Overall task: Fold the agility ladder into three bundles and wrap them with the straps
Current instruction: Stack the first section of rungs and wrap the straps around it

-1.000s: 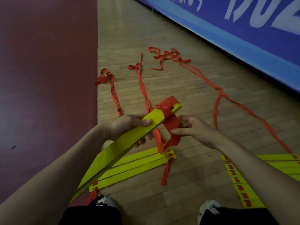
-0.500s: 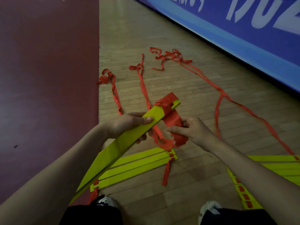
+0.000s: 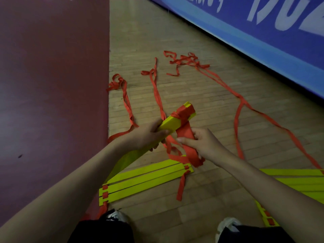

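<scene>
My left hand (image 3: pixel 149 135) grips a stacked bundle of yellow ladder rungs (image 3: pixel 172 122), held slanted above the floor with its far end up. Red strap is wound round that far end (image 3: pixel 185 111). A wide band of the red strap (image 3: pixel 186 142) runs down from the wrap, and my right hand (image 3: pixel 201 142) pinches it just below the bundle. On the floor under my hands lies a second flat group of yellow rungs (image 3: pixel 145 181). A third group of yellow rungs (image 3: pixel 294 183) lies at the right under my right forearm.
Long loose red straps (image 3: pixel 245 109) trail over the wooden floor (image 3: pixel 201 199) toward a blue banner wall (image 3: pixel 263 37) at the right. A dark red mat (image 3: pixel 52 85) covers the floor at the left. My two shoes (image 3: pixel 115 216) show at the bottom edge.
My right hand has pulled the red strap down and toward me, and the band now hangs longer below the bundle. My left hand has slid up the bundle toward the wrapped end.
</scene>
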Tool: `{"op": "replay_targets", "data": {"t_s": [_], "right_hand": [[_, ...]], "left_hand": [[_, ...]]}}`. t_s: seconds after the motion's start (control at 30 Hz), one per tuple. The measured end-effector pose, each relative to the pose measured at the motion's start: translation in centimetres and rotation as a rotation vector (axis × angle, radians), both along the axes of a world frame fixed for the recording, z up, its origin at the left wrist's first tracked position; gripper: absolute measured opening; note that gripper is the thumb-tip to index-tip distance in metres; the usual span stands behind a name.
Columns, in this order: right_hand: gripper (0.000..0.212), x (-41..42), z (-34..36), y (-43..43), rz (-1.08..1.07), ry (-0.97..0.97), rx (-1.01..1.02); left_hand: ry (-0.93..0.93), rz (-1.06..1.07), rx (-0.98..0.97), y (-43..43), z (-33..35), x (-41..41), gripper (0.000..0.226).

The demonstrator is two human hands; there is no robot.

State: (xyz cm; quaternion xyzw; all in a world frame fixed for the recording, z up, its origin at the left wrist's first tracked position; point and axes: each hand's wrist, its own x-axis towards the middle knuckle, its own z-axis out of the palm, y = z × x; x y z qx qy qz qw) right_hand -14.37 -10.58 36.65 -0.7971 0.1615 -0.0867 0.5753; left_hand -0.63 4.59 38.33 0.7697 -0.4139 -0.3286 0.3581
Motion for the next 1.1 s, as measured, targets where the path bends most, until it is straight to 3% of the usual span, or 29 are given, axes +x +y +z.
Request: {"op": "replay_targets", "data": {"t_s": [0.13, 0.27, 0.33, 0.43, 0.57, 0.63, 0.7, 0.8, 0.83, 0.9, 1.0, 1.1], "right_hand": [[0.016, 0.5, -0.2, 0.6, -0.050, -0.034, 0.073], [0.011, 0.4, 0.0, 0.9, -0.065, -0.013, 0.223], [0.018, 0.4, -0.1, 1.1, -0.113, -0.003, 0.181], [0.038, 0.8, -0.1, 1.4, -0.227, 0.016, 0.037], [0.077, 1.3, 0.8, 1.3, -0.360, 0.071, 0.083], [0.074, 1.4, 0.9, 1.2, -0.448, 0.115, 0.253], [0.056, 1.3, 0.8, 1.1, -0.488, 0.151, 0.412], [0.043, 1.1, 0.7, 0.9, -0.486, 0.179, 0.499], [0.040, 1.0, 0.7, 0.7, -0.478, 0.175, 0.523], [0.036, 0.6, 0.8, 0.4, -0.449, 0.145, 0.544], [0.036, 0.2, 1.2, 0.2, -0.350, 0.052, 0.579], [0.038, -0.1, 2.6, 0.5, -0.227, -0.039, 0.630]], "left_hand": [[-0.386, -0.031, 0.080, -0.6, -1.0, -0.3, 0.013], [-0.496, -0.035, 0.056, -0.7, -1.7, -0.7, 0.019], [-0.611, -0.045, 0.096, -1.1, -1.9, -1.3, 0.029], [-0.784, -0.038, 0.145, -1.5, -2.2, -2.2, 0.036], [-1.071, 0.023, 0.113, -1.9, -2.7, -3.0, 0.034], [-1.135, 0.014, 0.124, -2.0, -3.3, -3.6, 0.036], [-1.164, -0.010, 0.089, -2.2, -4.6, -4.2, 0.034], [-1.214, -0.049, 0.059, -2.0, -5.3, -4.5, 0.042], [-1.193, -0.065, 0.014, -1.8, -4.8, -4.8, 0.049], [-0.933, -0.005, -0.092, -1.7, -3.0, -5.2, 0.051], [-0.258, 0.143, -0.089, -2.0, -0.6, -3.3, 0.029], [0.273, 0.182, -0.172, -0.8, 0.7, -1.7, 0.035]]}}
